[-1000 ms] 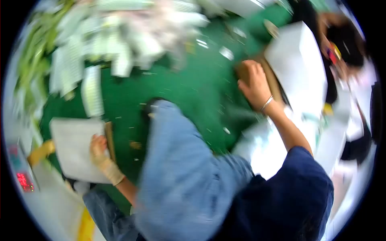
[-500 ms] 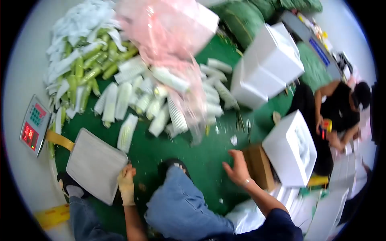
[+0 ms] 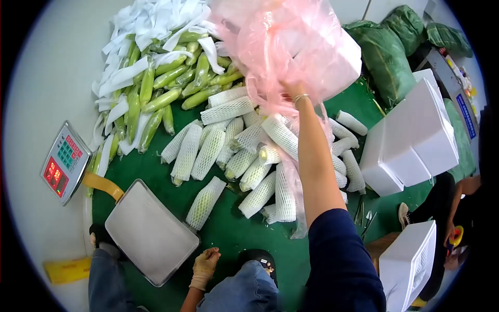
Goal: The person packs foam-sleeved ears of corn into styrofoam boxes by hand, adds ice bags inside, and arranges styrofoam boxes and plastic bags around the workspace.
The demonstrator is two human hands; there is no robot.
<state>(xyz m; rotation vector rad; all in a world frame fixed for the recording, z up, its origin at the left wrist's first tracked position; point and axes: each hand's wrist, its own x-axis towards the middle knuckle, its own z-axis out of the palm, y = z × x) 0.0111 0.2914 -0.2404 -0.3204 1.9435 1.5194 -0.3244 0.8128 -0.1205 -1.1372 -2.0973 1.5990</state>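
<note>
My right hand (image 3: 293, 90) reaches far forward and grips the pink plastic bag (image 3: 260, 36), whose folds partly hide the fingers. The bag lies over a white foam box, and its loose end trails down over corn ears (image 3: 209, 151) in white foam net sleeves. My left hand (image 3: 205, 268), in a beige glove, is low by my knee with its fingers curled and nothing visible in them. It is just right of the scale's metal platform (image 3: 150, 234), apart from it. One sleeved corn ear (image 3: 206, 203) lies by itself near the platform's upper right corner.
The scale's display (image 3: 65, 162) glows red at left. Film-wrapped green corn ears (image 3: 169, 78) and white foam sleeves (image 3: 150, 21) are piled behind. White foam boxes (image 3: 410, 135) and green sacks (image 3: 382, 57) stand at right. Another person (image 3: 460, 208) sits at the right edge, holding a yellow-and-red tape dispenser.
My right hand has moved from beside the foam box at right, forward onto the pink bag. My left hand has left the platform's edge. The view has shifted.
</note>
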